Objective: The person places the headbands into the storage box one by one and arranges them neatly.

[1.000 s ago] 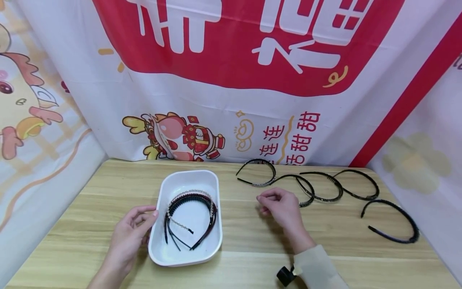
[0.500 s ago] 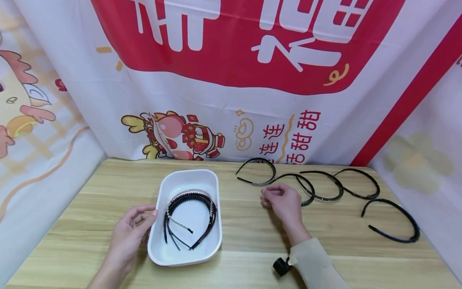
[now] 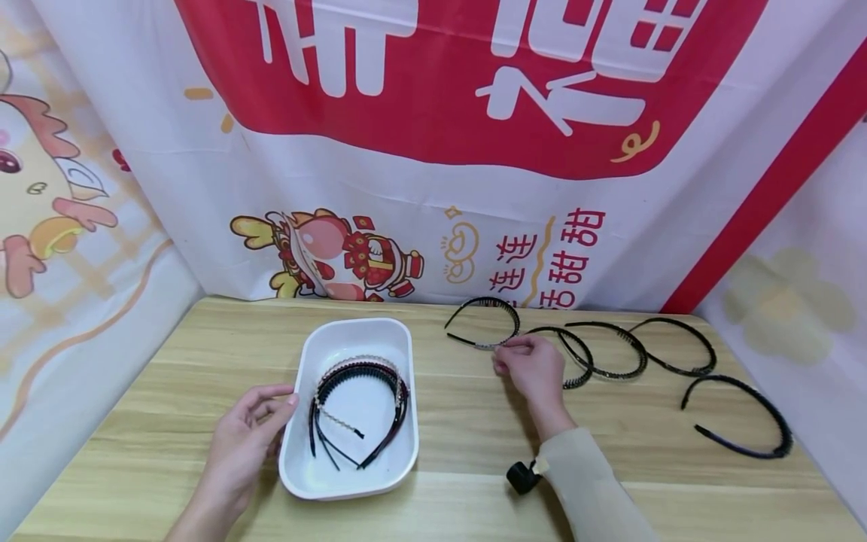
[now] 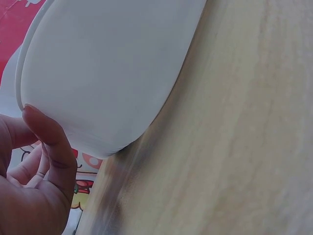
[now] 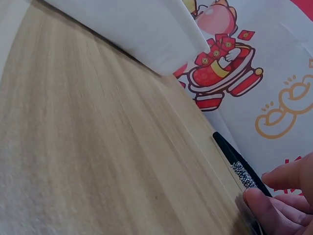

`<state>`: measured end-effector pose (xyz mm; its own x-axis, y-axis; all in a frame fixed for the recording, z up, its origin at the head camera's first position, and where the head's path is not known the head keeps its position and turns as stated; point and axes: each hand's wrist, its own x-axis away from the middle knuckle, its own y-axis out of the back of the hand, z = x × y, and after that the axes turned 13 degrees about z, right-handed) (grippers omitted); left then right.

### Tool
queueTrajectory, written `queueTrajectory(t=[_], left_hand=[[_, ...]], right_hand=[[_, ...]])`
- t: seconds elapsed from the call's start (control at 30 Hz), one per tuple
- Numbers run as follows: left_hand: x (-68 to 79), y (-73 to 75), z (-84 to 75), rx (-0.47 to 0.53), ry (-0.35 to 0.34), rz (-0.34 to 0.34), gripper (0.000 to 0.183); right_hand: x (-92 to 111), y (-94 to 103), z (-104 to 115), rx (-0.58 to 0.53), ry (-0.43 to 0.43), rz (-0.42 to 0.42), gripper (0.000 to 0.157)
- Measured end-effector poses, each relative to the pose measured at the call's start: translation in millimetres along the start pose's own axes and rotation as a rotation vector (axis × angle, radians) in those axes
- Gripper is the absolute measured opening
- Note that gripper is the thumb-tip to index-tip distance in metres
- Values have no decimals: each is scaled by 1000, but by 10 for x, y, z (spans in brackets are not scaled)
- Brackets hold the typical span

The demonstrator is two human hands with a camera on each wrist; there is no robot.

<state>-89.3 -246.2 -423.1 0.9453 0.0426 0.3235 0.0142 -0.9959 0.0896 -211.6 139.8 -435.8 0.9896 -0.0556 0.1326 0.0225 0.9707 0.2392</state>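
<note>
A white plastic tray [image 3: 291, 467] stands on the table at left centre, with several headbands [image 3: 359, 369] inside, one of them beaded. My left hand [image 3: 250, 433] is at the tray's left side, thumb and index fingertips touching its rim. In the left wrist view the thumb lies against the rim and the other fingers are loosely bent. My right hand [image 3: 531, 369] is over the back row of loose headbands. In the right wrist view its thumb and index finger stand on either side of a black headband [image 5: 240, 169] with a glittery silver section, in a loose pinch.
Several black headbands lie to the right: two overlapping ones [image 3: 619, 374], another behind [image 3: 684, 321], and a separate one [image 3: 752, 454] at the far right. A printed cloth [image 3: 440, 181] hangs along the table's back edge. A small black device [image 3: 523, 477] hangs at the right sleeve.
My right hand has moved back and slightly right, reaching the glittery headband. The left hand and the tray have stayed in place.
</note>
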Motion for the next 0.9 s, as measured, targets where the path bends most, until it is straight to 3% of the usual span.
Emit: queueTrajectory(t=[0.43,0.73,0.9], left_hand=[[9,1,5,13,-8,-1,38],[11,-3,4,18,-12,1,36],[9,-3,0,18,-15,5,37]], right_hand=[[-120,44,32,188,-57,-8,35],[-193,2,88,252,-94,-14,37],[-211,-17,101,236,-102,-14,39]])
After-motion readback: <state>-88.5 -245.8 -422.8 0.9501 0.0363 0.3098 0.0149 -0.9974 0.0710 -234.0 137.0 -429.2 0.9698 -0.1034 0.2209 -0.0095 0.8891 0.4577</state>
